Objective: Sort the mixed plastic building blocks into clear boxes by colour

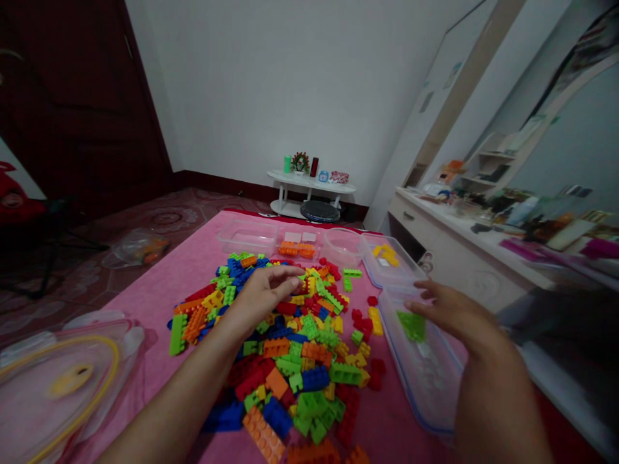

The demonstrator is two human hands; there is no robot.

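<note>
A big pile of coloured plastic bricks (290, 348) lies on a pink mat (164, 283). My left hand (268, 290) reaches over the pile, its fingers pinched together on bricks near the far side; what it holds is hidden. My right hand (449, 309) hovers with spread fingers over a clear plastic box (425, 380) at the right. A few green bricks (412, 325) lie in that box.
Several clear containers (246, 235) stand along the mat's far edge, one with orange bricks (296, 249) and one with yellow bricks (385, 255). A clear lidded tub (62, 386) sits at lower left. A white dresser (464, 258) runs along the right, a small white table (309, 187) stands by the wall.
</note>
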